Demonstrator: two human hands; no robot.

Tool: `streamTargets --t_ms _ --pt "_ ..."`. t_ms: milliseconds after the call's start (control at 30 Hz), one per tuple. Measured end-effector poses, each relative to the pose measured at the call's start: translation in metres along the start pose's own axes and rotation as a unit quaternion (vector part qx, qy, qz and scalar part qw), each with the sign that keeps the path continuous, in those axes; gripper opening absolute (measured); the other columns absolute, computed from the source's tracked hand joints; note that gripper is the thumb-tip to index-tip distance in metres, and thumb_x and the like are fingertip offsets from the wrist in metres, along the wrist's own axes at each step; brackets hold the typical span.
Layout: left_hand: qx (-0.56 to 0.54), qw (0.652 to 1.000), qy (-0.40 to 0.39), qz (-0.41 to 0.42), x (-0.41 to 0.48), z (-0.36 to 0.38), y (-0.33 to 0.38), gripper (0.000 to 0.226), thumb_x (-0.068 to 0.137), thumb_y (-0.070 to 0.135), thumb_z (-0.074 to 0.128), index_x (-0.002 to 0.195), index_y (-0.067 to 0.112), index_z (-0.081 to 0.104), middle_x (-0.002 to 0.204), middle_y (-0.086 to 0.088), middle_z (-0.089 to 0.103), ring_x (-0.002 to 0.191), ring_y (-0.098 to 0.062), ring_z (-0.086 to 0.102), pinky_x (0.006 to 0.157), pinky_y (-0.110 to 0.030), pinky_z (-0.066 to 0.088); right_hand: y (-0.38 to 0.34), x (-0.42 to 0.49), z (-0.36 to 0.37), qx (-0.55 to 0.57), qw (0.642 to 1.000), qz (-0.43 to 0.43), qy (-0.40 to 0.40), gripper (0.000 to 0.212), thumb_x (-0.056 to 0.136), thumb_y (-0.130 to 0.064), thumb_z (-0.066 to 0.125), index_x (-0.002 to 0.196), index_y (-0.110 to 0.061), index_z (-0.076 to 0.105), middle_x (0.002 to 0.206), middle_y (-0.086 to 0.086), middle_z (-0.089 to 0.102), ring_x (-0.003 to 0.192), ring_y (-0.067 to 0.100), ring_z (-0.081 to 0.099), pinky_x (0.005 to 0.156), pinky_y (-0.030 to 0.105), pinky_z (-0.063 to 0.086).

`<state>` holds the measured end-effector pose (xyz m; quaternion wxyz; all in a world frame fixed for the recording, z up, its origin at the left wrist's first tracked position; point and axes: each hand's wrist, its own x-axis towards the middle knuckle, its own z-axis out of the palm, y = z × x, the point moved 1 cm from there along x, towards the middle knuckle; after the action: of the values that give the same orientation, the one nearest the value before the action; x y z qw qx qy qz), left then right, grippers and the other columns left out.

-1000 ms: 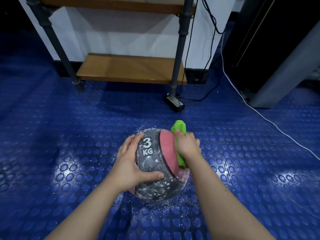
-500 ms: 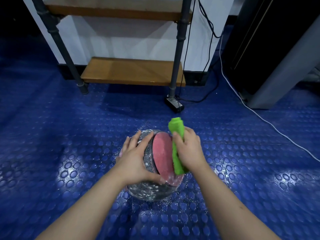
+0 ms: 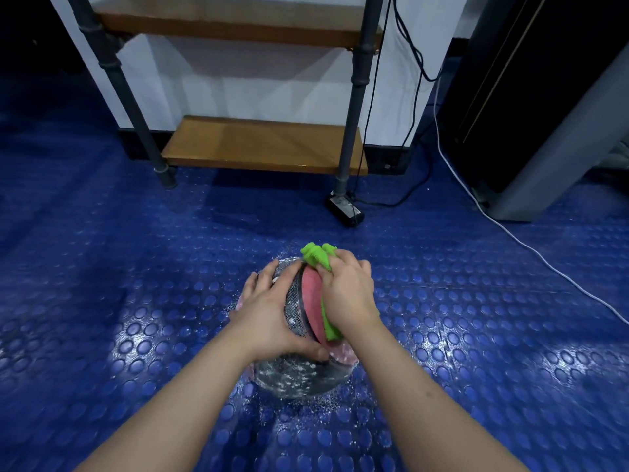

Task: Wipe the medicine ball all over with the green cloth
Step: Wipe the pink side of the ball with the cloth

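A grey-and-pink medicine ball (image 3: pixel 299 373), flecked with white specks, sits on a blue studded floor (image 3: pixel 136 301) at about mid-floor, well short of the floor's far edge. The person's left hand (image 3: pixel 269 311) holds it in a wide grasp, fingers spread over the grey upper left side and the thumb hooked across the near face. The right hand (image 3: pixel 350 294) has its fingers closed round a green cloth (image 3: pixel 316 257) and presses it against the ball's pink panel on the upper right; one bunched end of the cloth sticks out beyond the fingers at the top of the ball, and another strip shows below the palm. White specks lie scattered on the floor just round the ball. Along the floor's far edge a pipe-framed rack stands against a white wall, its low wooden shelf (image 3: pixel 262 144) just above the floor. A small black power adapter (image 3: pixel 345 209) lies beside the rack's right leg, with black cables (image 3: pixel 408 63) hanging above it. A white cable (image 3: pixel 510 233) trails across the floor towards the right edge, past a dark cabinet (image 3: pixel 544 97) in the far right corner.
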<state>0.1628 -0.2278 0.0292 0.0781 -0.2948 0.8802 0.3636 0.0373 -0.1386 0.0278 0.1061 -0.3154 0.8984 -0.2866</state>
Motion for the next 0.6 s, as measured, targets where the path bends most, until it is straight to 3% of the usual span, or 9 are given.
streamTargets --t_ms 67,133,200,300,433,600 --pt "0.019 1.0 -0.011 0.0 0.002 -0.001 0.002 0.155 0.02 0.08 0.074 0.149 0.053 -0.007 0.158 0.023 -0.017 0.15 -0.021 -0.015 0.117 -0.061 0.021 0.0 -0.012 0.001 -0.013 0.999 -0.02 0.024 0.037 0.102 -0.023 0.034 0.129 -0.028 0.058 0.148 -0.01 0.039 0.115 0.02 0.033 0.101 0.035 0.031" --pt "0.038 0.999 -0.021 0.012 0.005 -0.002 0.002 0.153 0.021 0.079 0.073 0.148 0.052 -0.008 0.158 0.023 -0.018 0.15 -0.021 -0.015 0.118 -0.059 0.02 -0.002 -0.032 0.001 -0.013 0.998 -0.057 0.039 0.045 0.099 -0.037 0.026 0.133 -0.031 0.055 0.148 -0.01 0.04 0.115 0.019 0.034 0.1 0.033 0.03" --pt "0.041 0.999 -0.027 0.023 0.006 -0.002 0.001 0.15 0.021 0.079 0.073 0.145 0.057 -0.009 0.157 0.025 -0.018 0.149 -0.02 -0.017 0.117 -0.06 0.019 -0.001 -0.05 0.001 0.004 0.993 -0.105 0.05 0.061 0.09 -0.048 0.021 0.134 -0.025 0.057 0.145 -0.006 0.046 0.116 0.021 0.036 0.102 0.038 0.035" --pt "0.029 0.999 -0.024 0.032 0.005 -0.001 -0.002 0.15 0.02 0.078 0.075 0.143 0.061 -0.009 0.157 0.026 -0.017 0.149 -0.02 -0.017 0.118 -0.061 0.017 0.009 -0.054 0.001 0.002 0.986 -0.153 0.062 0.058 0.088 -0.041 0.027 0.13 -0.019 0.059 0.14 -0.002 0.052 0.115 0.023 0.04 0.097 0.043 0.042" --pt "0.01 1.0 -0.011 0.024 0.01 -0.004 -0.006 0.155 0.022 0.079 0.079 0.15 0.051 -0.003 0.163 0.014 -0.012 0.151 -0.024 -0.013 0.122 -0.053 0.012 0.008 -0.029 0.0 -0.023 0.99 -0.13 0.05 0.042 0.097 -0.027 0.032 0.131 -0.036 0.056 0.142 -0.012 0.048 0.103 0.018 0.042 0.093 0.038 0.041" --pt "-0.032 0.999 -0.002 -0.002 0.01 -0.013 -0.007 0.152 0.034 0.061 0.092 0.154 0.045 0.0 0.164 0.009 -0.009 0.151 -0.022 -0.011 0.123 -0.043 0.01 -0.006 -0.012 0.009 -0.01 0.997 -0.068 0.043 0.039 0.101 -0.025 0.036 0.13 -0.044 0.054 0.144 -0.015 0.044 0.104 0.017 0.039 0.094 0.035 0.037"
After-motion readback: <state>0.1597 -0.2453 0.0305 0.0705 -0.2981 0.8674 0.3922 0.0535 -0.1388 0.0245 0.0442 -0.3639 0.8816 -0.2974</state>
